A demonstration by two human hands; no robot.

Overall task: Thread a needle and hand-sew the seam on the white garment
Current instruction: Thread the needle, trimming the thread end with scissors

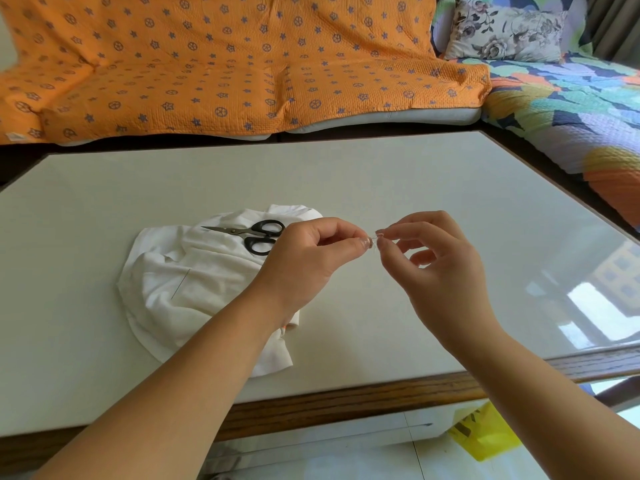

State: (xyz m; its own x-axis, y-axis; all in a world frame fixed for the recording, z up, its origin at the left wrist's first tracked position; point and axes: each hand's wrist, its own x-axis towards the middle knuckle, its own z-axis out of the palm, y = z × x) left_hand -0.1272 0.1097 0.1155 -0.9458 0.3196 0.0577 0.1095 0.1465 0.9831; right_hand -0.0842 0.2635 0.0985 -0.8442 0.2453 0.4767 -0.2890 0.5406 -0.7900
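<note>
My left hand and right hand meet above the middle of the table. Each pinches thumb and forefinger on a barely visible thread. The white garment lies crumpled toward the near left edge, with black scissors and a needle on it.

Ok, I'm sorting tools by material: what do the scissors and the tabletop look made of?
The scissors: grey blades with dull shine, likely steel; smooth black moulded handles, probably plastic. The table: glossy top mirroring a window, perhaps glass; brown grained edge, seemingly wood.
</note>
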